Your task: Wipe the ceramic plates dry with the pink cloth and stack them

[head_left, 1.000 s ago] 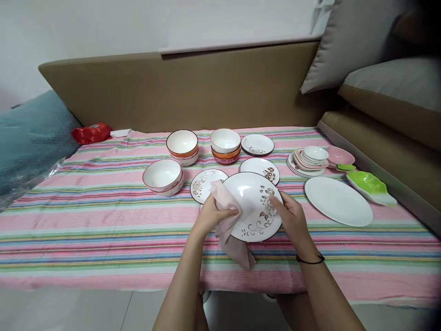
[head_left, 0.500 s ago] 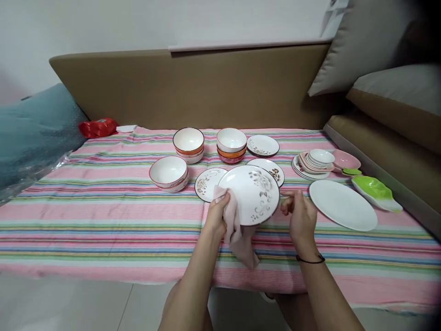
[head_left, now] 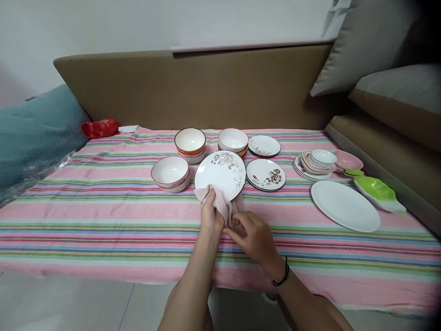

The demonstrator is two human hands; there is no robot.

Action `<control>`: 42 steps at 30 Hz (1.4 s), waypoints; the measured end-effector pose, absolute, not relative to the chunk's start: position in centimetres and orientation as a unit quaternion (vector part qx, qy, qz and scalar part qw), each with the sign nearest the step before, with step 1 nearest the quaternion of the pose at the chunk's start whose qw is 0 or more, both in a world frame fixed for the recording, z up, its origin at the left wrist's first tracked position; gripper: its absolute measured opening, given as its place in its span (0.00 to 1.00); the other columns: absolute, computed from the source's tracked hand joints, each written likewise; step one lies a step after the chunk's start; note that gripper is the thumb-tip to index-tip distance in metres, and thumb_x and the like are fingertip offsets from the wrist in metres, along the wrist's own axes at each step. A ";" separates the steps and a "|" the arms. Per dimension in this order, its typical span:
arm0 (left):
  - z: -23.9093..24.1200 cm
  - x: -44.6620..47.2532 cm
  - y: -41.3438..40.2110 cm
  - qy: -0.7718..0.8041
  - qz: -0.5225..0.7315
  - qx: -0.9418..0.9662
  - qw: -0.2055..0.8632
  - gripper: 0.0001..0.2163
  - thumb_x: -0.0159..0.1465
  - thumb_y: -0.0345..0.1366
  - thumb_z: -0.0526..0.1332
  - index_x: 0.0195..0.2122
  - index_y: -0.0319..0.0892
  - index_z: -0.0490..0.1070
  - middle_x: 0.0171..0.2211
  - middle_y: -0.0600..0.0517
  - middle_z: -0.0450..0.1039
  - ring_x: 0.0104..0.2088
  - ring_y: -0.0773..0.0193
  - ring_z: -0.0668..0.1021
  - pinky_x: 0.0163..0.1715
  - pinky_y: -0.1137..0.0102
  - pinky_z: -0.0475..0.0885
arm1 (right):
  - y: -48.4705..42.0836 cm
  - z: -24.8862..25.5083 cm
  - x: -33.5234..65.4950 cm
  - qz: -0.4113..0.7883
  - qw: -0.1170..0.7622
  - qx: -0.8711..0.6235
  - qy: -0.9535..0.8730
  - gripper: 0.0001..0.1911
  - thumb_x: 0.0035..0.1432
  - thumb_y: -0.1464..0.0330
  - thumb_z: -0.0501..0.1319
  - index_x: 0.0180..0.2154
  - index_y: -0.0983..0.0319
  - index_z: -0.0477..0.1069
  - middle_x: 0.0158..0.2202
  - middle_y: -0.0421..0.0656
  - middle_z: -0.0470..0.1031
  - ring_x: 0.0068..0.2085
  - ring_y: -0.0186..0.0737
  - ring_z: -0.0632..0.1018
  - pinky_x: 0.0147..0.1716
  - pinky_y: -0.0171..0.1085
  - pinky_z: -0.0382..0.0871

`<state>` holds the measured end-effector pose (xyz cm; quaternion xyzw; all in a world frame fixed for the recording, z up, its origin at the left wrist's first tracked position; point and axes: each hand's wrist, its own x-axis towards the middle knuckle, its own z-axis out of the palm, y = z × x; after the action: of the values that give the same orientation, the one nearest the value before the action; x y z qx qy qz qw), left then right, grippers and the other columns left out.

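Note:
My left hand grips a white plate with a dark rim and brown flower pattern, through a pale pink cloth. The plate is held up and tilted, its face toward me. Just right of it, my right hand pinches the cloth's lower part between thumb and fingers. Beyond the held plate stand stacked bowls, partly hidden by it. Close on its right lies a small stack of flowered plates; to its left is a pair of red-rimmed bowls.
Another bowl stack and more flowered plates stand farther back. To the right are small dishes, a white oval platter and a green leaf-shaped dish. A red package lies at the back left of the striped cloth.
The plate has moved left and turned, so its flowers now sit at the top. My right hand has come in from the right and taken hold of the cloth.

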<state>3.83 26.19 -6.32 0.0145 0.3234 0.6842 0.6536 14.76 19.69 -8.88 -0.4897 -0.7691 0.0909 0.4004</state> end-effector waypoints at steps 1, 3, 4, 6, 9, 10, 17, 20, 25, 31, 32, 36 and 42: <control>-6.3 3.9 26.2 0.324 0.687 0.020 0.649 0.07 0.59 0.30 0.64 0.39 0.42 0.74 0.35 0.51 0.79 0.36 0.65 0.80 0.43 0.71 0.73 | 19.7 -9.0 14.7 0.082 0.399 -0.490 -0.771 0.11 0.57 0.61 0.64 0.32 0.62 0.69 0.27 0.43 0.72 0.29 0.41 0.72 0.28 0.37 0.62; -6.3 4.1 26.1 0.326 0.696 0.033 0.639 0.09 0.58 0.30 0.66 0.40 0.42 0.74 0.37 0.51 0.79 0.38 0.64 0.80 0.44 0.71 0.73 | 19.7 -9.1 14.6 0.072 0.397 -0.487 -0.775 0.08 0.58 0.65 0.63 0.31 0.62 0.69 0.26 0.42 0.72 0.29 0.39 0.72 0.27 0.36 0.60; -6.3 4.1 26.1 0.326 0.699 0.040 0.635 0.10 0.57 0.31 0.67 0.41 0.42 0.74 0.38 0.50 0.79 0.39 0.64 0.80 0.44 0.71 0.73 | 19.7 -9.1 14.6 0.070 0.398 -0.484 -0.776 0.05 0.58 0.68 0.61 0.30 0.62 0.69 0.25 0.41 0.72 0.28 0.38 0.71 0.27 0.36 0.60; -6.4 4.3 26.0 0.332 0.703 0.055 0.627 0.11 0.57 0.31 0.67 0.41 0.42 0.74 0.38 0.50 0.78 0.40 0.63 0.80 0.43 0.70 0.74 | 19.6 -9.0 14.6 0.069 0.406 -0.482 -0.773 0.06 0.59 0.72 0.58 0.29 0.62 0.69 0.24 0.40 0.71 0.27 0.37 0.71 0.27 0.35 0.59; -6.6 4.4 26.0 0.341 0.706 0.070 0.617 0.12 0.56 0.30 0.68 0.42 0.42 0.74 0.39 0.50 0.78 0.39 0.63 0.80 0.42 0.71 0.74 | 19.5 -8.7 15.1 0.073 0.435 -0.489 -0.752 0.09 0.59 0.74 0.56 0.27 0.62 0.68 0.22 0.40 0.70 0.25 0.35 0.70 0.26 0.34 0.59; -6.7 4.4 26.1 0.344 0.707 0.072 0.614 0.12 0.56 0.30 0.68 0.43 0.43 0.74 0.39 0.51 0.78 0.39 0.63 0.80 0.42 0.71 0.74 | 19.5 -8.6 15.3 0.077 0.446 -0.496 -0.741 0.09 0.60 0.74 0.55 0.27 0.62 0.69 0.23 0.40 0.71 0.25 0.35 0.71 0.26 0.34 0.59; -6.8 4.5 26.2 0.350 0.710 0.062 0.608 0.12 0.56 0.31 0.68 0.42 0.41 0.74 0.37 0.51 0.78 0.38 0.64 0.80 0.41 0.72 0.74 | 19.3 -8.9 15.0 0.157 0.398 -0.488 -0.761 0.05 0.58 0.68 0.60 0.30 0.61 0.71 0.23 0.39 0.74 0.24 0.33 0.72 0.25 0.32 0.59; -6.8 4.4 26.3 0.352 0.708 0.057 0.610 0.11 0.57 0.31 0.67 0.42 0.42 0.74 0.38 0.51 0.78 0.40 0.64 0.79 0.42 0.72 0.74 | 19.3 -9.4 14.2 0.166 0.373 -0.516 -0.753 0.06 0.60 0.69 0.57 0.33 0.62 0.72 0.23 0.40 0.74 0.22 0.34 0.72 0.24 0.32 0.57; -7.0 4.3 26.3 0.332 0.706 0.064 0.622 0.12 0.58 0.32 0.67 0.43 0.42 0.74 0.40 0.51 0.78 0.40 0.65 0.79 0.42 0.72 0.74 | 19.1 -9.6 13.5 0.193 0.377 -0.554 -0.716 0.09 0.61 0.67 0.54 0.34 0.61 0.72 0.22 0.40 0.73 0.22 0.35 0.73 0.24 0.32 0.57; -6.8 4.6 25.9 0.328 0.696 0.068 0.635 0.11 0.58 0.32 0.67 0.43 0.42 0.73 0.39 0.50 0.78 0.38 0.65 0.79 0.42 0.70 0.74 | 18.9 -9.7 12.9 0.171 0.386 -0.580 -0.697 0.09 0.60 0.67 0.55 0.30 0.61 0.71 0.19 0.38 0.70 0.20 0.35 0.72 0.22 0.32 0.56; -6.8 4.6 25.8 0.329 0.694 0.065 0.638 0.11 0.59 0.33 0.66 0.43 0.42 0.73 0.39 0.50 0.78 0.37 0.65 0.79 0.41 0.70 0.75 | 18.9 -9.7 12.9 0.167 0.388 -0.582 -0.694 0.10 0.60 0.67 0.54 0.30 0.61 0.70 0.18 0.38 0.70 0.20 0.35 0.71 0.22 0.32 0.55; -6.8 4.8 25.5 0.325 0.697 0.071 0.635 0.13 0.57 0.33 0.68 0.44 0.42 0.73 0.38 0.50 0.77 0.37 0.64 0.79 0.40 0.71 0.74 | 19.0 -9.7 12.8 0.173 0.400 -0.587 -0.682 0.11 0.61 0.65 0.55 0.28 0.61 0.69 0.18 0.37 0.69 0.19 0.34 0.70 0.21 0.32 0.54; -6.7 5.1 25.2 0.333 0.699 0.095 0.626 0.13 0.55 0.35 0.69 0.41 0.41 0.74 0.39 0.49 0.77 0.40 0.61 0.79 0.41 0.71 0.74 | 19.1 -9.6 13.1 0.116 0.414 -0.589 -0.685 0.11 0.60 0.69 0.53 0.25 0.61 0.66 0.15 0.35 0.63 0.17 0.32 0.64 0.20 0.34 0.49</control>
<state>5.11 25.19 -6.70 0.0947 0.3330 0.6987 0.6261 13.05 19.07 -9.61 -0.5886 -0.6845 0.1163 0.4141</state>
